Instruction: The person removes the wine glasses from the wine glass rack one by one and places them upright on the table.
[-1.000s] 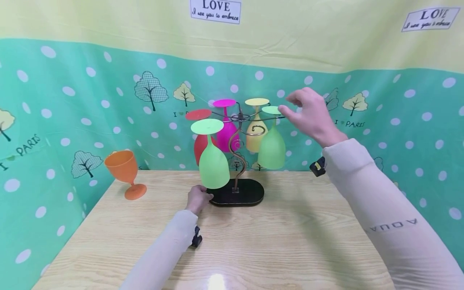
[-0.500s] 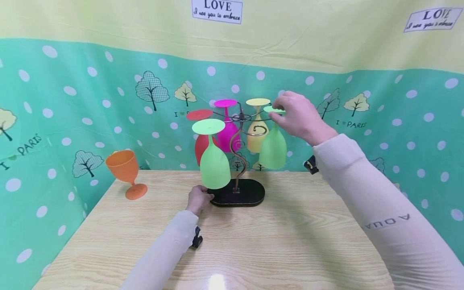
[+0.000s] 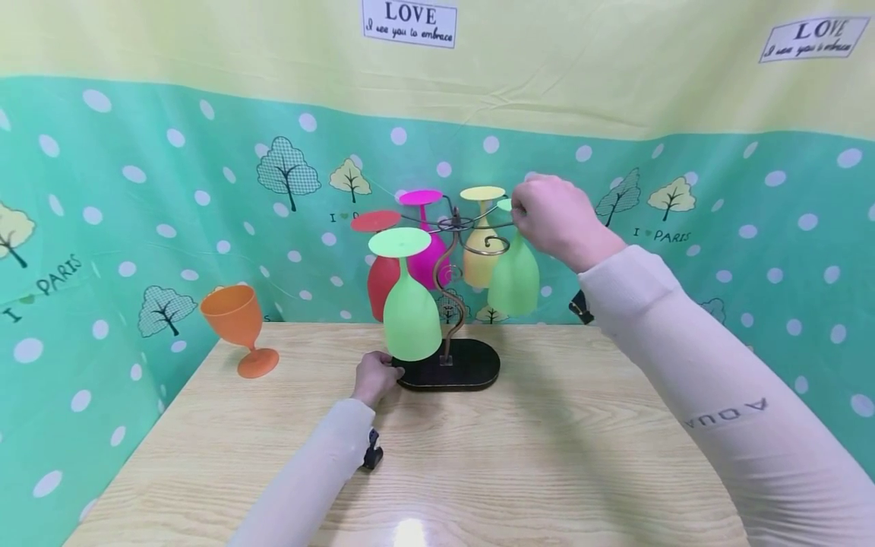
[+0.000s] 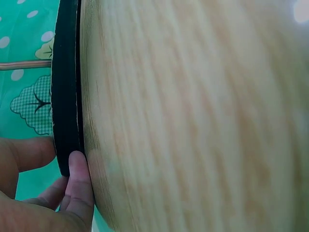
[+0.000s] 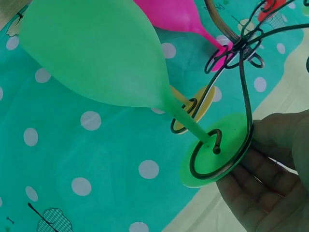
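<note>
A wire goblet rack with a black oval base (image 3: 472, 366) carries several upside-down goblets by their feet. My left hand (image 3: 374, 377) grips the left end of that base, thumb and fingers on its edge (image 4: 66, 96). Up at the rack's right side, my right hand (image 3: 555, 220) holds the foot of a green goblet (image 3: 514, 277). In the right wrist view the fingers lie along the rim of that green foot (image 5: 227, 140), whose stem sits inside a curled wire hook (image 5: 241, 150). A second green goblet (image 3: 412, 323) hangs at the front left.
Red (image 3: 383, 281), magenta (image 3: 425, 243) and yellow (image 3: 481, 262) goblets hang around the other arms. An orange goblet (image 3: 234, 317) stands upright on the wooden table (image 3: 519, 463) at the left. A patterned curtain (image 3: 205, 152) closes off the back and sides.
My right hand has moved left and lowered onto the right green goblet's foot, its fingers closing there. The front green goblet has shifted slightly right and down. My left hand stays on the base.
</note>
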Motion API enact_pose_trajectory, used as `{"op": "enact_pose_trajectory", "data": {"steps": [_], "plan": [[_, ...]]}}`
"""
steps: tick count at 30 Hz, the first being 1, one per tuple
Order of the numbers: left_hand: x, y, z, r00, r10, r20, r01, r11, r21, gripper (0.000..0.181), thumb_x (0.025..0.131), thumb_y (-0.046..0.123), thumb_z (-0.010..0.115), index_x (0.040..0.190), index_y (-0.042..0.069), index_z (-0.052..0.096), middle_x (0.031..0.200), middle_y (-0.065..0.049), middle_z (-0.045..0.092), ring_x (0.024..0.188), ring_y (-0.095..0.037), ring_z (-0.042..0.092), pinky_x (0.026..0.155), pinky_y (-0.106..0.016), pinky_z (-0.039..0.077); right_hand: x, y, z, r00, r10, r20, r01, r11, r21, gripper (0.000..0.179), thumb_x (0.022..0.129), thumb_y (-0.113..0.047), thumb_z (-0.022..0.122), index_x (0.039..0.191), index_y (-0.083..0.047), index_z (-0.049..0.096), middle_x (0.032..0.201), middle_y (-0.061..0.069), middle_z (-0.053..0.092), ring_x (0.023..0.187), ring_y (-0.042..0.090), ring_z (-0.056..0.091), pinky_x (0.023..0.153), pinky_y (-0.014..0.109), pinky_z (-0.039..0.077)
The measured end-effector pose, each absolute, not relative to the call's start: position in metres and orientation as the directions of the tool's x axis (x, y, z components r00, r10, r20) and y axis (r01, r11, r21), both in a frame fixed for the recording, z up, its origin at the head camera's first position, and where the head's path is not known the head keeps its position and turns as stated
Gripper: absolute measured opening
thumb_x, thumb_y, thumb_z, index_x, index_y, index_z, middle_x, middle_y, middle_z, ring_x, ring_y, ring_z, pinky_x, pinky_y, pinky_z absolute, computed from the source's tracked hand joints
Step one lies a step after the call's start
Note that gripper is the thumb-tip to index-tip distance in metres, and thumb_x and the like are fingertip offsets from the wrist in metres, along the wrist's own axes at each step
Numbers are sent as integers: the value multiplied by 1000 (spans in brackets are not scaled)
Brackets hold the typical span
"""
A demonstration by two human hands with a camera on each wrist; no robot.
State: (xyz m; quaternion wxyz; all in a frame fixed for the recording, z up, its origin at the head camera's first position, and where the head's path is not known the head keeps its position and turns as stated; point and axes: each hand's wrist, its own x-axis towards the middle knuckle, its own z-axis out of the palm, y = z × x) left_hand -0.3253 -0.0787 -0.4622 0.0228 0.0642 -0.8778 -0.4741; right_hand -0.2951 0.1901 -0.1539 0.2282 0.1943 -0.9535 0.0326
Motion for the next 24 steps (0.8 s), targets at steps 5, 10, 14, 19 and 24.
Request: {"op": "enact_pose_trajectory", "data": {"steps": [5,10,14,19,24], "plan": [[-325,-79,-463,-991,-135,-6,-80,546,834,36,80,8,71,110,-10,61,109,-25,63,103,-39,57,89,-47,48,-296,186,-153,-811,-380,445,-377,921,99,25,91,-2,41,74,-6,58,77,9,50,71,26,46,61,37,44],[-326,-79,-465,-990,-138,5,-72,545,835,36,80,9,72,109,-10,61,107,-24,63,101,-38,58,88,-45,49,-296,183,-153,-814,-375,443,-376,922,92,22,94,-12,48,81,-4,63,83,10,56,77,27,51,65,42,49],[-327,-80,-464,-990,-138,8,-69,544,837,37,80,9,72,109,-10,61,106,-24,63,100,-38,58,86,-46,49,-299,180,-151,-847,-337,412,-339,938,71,27,94,-26,54,77,-5,59,81,9,53,76,26,48,61,38,45],[-326,-80,-463,-990,-139,11,-68,544,836,36,80,9,72,109,-10,61,105,-24,64,99,-38,59,86,-45,49,-303,176,-149,-889,-284,358,-285,957,53,35,94,-31,55,68,-9,44,71,6,41,68,22,39,54,32,34],[-326,-79,-464,-990,-141,10,-70,547,835,36,79,8,71,108,-10,61,104,-23,64,98,-37,59,85,-45,49,-304,171,-147,-909,-249,333,-251,967,36,32,93,-25,53,68,-8,45,69,6,40,65,22,40,51,31,35]]}}
